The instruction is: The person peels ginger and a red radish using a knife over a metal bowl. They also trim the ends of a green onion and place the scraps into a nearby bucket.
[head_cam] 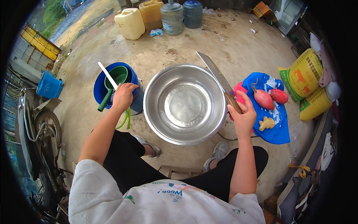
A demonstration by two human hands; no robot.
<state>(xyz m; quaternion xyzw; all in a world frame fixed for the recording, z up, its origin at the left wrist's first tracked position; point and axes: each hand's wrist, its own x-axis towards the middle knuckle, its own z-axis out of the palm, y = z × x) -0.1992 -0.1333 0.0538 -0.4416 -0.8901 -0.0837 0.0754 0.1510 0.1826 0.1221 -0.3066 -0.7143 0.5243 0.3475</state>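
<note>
A wide stainless steel basin (184, 137) stands on the ground before me. My right hand (242, 112) grips the wooden handle of a cleaver (214, 68), whose blade slants up and left over the basin's right rim. At the blue bucket (98, 89) on the left, my left hand (123, 98) holds a white stick-like thing (107, 75), its kind unclear. A green plastic dipper (119, 75) rests in the bucket's mouth. Two red-skinned radishes (263, 99) and a piece of ginger root (266, 123) lie on a blue plastic sheet or bag (279, 134) to the right.
Plastic jerrycans (130, 23) and large water bottles (172, 18) stand at the back. Yellow printed sacks (303, 74) lie at the right. A parked motorcycle or similar vehicle (42, 140) and a small blue bin (49, 84) are at the left. A cable runs behind my right wrist.
</note>
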